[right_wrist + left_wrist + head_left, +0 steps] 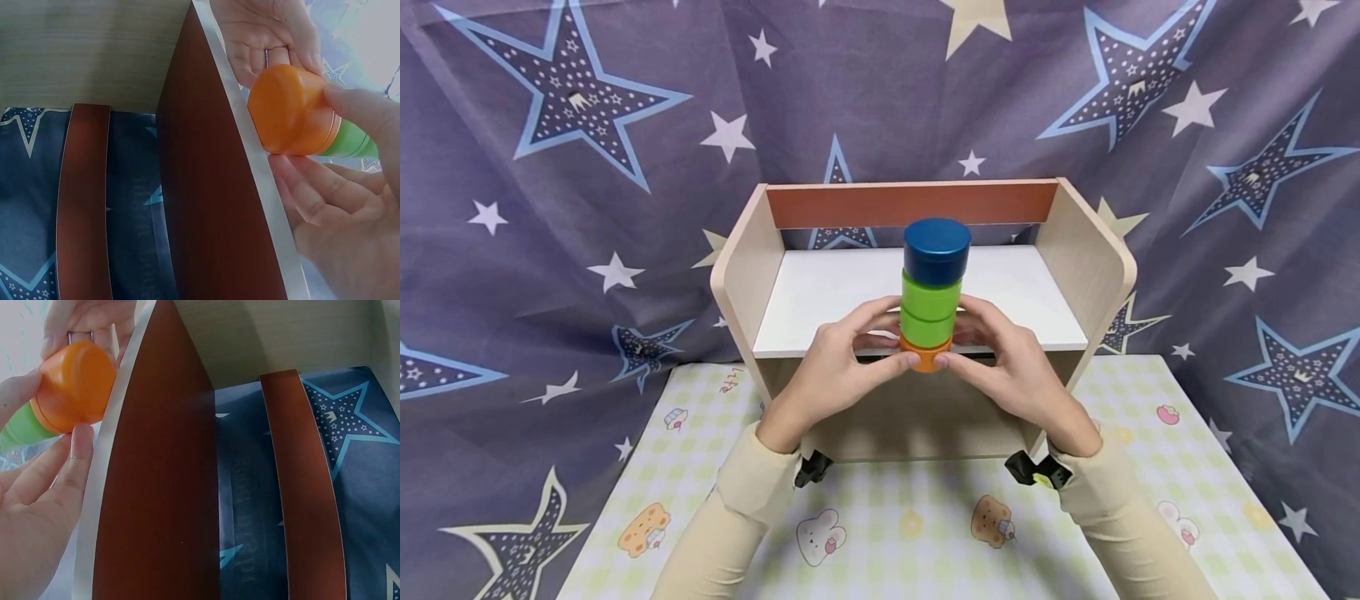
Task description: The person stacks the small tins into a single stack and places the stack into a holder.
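Note:
A tower of stacked round plastic pieces stands upright between my two hands in the head view. Its top is a dark blue piece (937, 250), the green section (928, 312) forms the middle, and an orange piece (925, 357) is lowest. My left hand (853, 354) grips the lower part from the left, thumb on the orange piece. From the other side my right hand (1003, 358) grips it the same way. Both wrist views show the underside of the orange piece (78, 384) right at the shelf's front edge, with thumbs and fingertips around it.
A small wooden shelf unit (737, 275) with a white board (835, 279) and a brown back rail (910, 204) stands behind the hands. Under it lies a checked tablecloth (880, 542) with cartoon prints. A starry curtain (655, 67) hangs at the back and sides.

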`<action>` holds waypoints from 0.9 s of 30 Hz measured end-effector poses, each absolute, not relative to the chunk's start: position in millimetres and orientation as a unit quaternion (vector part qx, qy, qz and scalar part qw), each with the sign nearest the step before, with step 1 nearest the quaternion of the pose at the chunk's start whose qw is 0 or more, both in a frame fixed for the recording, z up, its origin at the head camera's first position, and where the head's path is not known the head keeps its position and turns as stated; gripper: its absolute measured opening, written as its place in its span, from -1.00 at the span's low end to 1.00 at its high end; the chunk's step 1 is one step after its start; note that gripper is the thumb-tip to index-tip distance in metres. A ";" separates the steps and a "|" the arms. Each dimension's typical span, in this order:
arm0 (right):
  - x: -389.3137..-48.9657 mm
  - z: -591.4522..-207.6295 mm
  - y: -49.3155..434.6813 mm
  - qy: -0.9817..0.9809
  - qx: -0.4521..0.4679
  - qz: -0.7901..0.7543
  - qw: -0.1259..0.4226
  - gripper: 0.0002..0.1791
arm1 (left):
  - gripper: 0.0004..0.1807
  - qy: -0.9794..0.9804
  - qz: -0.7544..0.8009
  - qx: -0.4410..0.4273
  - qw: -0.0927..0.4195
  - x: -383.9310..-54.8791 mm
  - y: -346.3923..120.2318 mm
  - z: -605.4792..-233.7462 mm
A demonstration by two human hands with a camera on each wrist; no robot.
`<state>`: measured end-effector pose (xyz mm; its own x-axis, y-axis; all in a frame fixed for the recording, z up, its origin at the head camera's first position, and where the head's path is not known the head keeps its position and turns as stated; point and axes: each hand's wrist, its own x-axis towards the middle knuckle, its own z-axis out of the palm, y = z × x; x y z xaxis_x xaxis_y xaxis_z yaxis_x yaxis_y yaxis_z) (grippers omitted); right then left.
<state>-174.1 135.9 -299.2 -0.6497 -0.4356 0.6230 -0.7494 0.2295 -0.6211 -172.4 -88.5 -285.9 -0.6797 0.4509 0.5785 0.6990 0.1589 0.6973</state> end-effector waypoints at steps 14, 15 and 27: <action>-190.1 -310.4 138.0 -0.786 0.364 0.476 0.151 -0.31 | -0.36 -0.765 -0.539 -0.335 0.106 -176.0 -87.1 -287.6; -190.9 -311.2 138.2 -0.788 0.361 0.476 0.150 -0.32 | -0.36 -0.766 -0.540 -0.331 0.106 -177.1 -87.1 -288.9; -174.9 -294.4 130.4 -0.803 0.323 0.468 0.180 -0.36 | -0.35 -0.772 -0.545 -0.300 0.132 -198.4 -87.8 -315.6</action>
<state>-174.9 130.4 -294.4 -0.7269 -0.3491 0.5914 -0.6867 0.3532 -0.6354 -198.4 -87.8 -315.6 -0.7858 0.3185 0.5302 0.6061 0.2257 0.7627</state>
